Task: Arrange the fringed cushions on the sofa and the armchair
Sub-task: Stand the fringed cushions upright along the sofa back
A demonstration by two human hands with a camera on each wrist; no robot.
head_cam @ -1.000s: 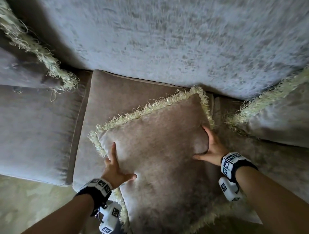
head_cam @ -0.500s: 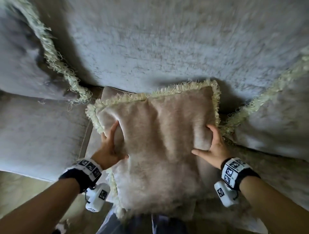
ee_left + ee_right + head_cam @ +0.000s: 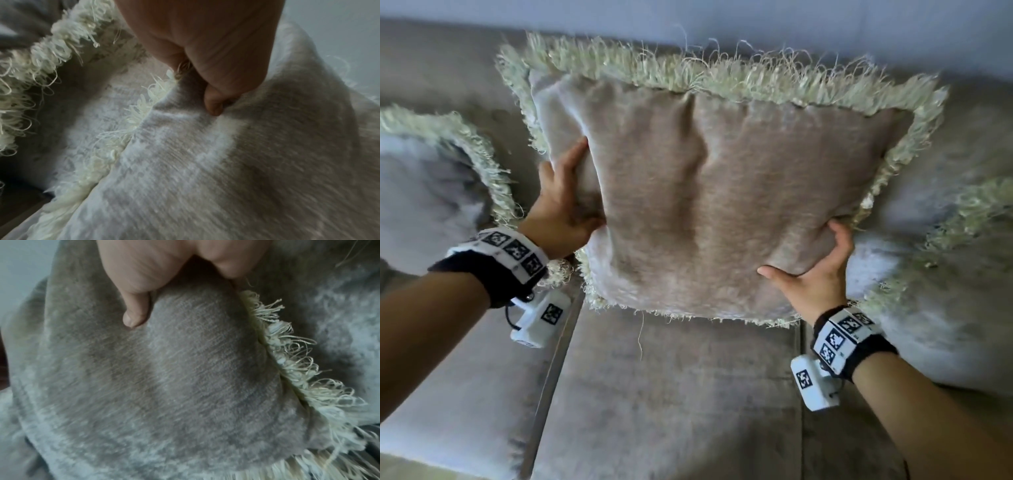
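Observation:
A beige velvet cushion (image 3: 722, 192) with a cream fringe stands upright against the sofa backrest (image 3: 448, 68), above the middle seat. My left hand (image 3: 566, 205) grips its left edge, thumb pressed into the front face (image 3: 213, 104) and fingers behind. My right hand (image 3: 815, 274) grips the lower right corner, thumb on the front (image 3: 135, 311), the other fingers hidden behind the cushion (image 3: 185, 369). The fringe (image 3: 292, 361) runs along the edge beside my right hand.
A second fringed cushion (image 3: 431, 185) leans at the left of the sofa and a third (image 3: 945, 291) at the right. The grey seat cushion (image 3: 671, 394) lies below, with a seam (image 3: 551, 370) to the left seat.
The cushion went from lying flat on the seat to standing upright against the backrest, lifted by both hands. My view has moved closer and lower.

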